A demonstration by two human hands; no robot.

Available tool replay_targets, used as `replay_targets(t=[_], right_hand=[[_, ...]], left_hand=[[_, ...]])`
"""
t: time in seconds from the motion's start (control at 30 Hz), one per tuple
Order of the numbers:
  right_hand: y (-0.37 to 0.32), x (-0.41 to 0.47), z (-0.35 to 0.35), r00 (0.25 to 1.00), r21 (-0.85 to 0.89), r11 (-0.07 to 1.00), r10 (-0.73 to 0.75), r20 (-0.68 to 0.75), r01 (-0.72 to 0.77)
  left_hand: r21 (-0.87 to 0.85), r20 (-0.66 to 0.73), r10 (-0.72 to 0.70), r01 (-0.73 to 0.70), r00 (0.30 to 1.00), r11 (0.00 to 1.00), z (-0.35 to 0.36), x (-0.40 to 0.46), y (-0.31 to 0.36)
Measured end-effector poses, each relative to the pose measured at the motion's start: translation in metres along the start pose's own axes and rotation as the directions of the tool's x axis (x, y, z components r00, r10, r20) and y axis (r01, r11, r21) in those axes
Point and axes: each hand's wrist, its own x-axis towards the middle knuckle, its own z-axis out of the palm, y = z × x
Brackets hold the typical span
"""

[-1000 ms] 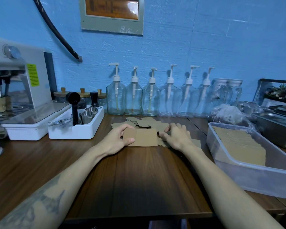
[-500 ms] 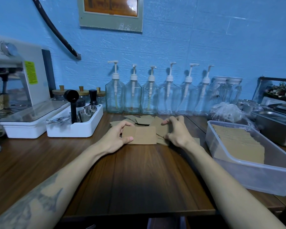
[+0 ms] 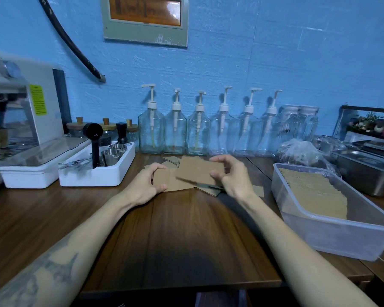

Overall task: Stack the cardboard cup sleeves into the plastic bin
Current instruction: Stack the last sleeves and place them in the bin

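Note:
Flat brown cardboard cup sleeves lie in a loose pile [image 3: 175, 160] on the wooden counter in front of the pump bottles. My right hand [image 3: 233, 176] pinches one sleeve [image 3: 197, 170] and holds it tilted above the pile. My left hand [image 3: 146, 185] grips the left edge of another sleeve [image 3: 175, 185] lying flat on the counter. A clear plastic bin [image 3: 333, 235] stands to the right, with a row of stacked sleeves [image 3: 313, 191] in it.
A row of clear pump bottles [image 3: 200, 134] lines the blue wall. A white tray with metal cups and a black tamper [image 3: 98, 171] sits left, beside an espresso machine [image 3: 20, 120]. Steel pans [image 3: 368, 173] and a plastic bag [image 3: 302, 151] stand behind the bin.
My right hand has lifted a sleeve off the pile and tilted it up over the sleeve held by my left hand. The left hand has barely moved.

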Motion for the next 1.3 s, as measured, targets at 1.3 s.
replay_targets(t=[1.3], right_hand=[[0.035,0.012,-0.020,0.982,-0.776,0.612,0.183,-0.044,-0.149]], left_hand=[[0.024,-0.077,0.059,-0.058,0.995,0.998,0.000,-0.001,-0.005]])
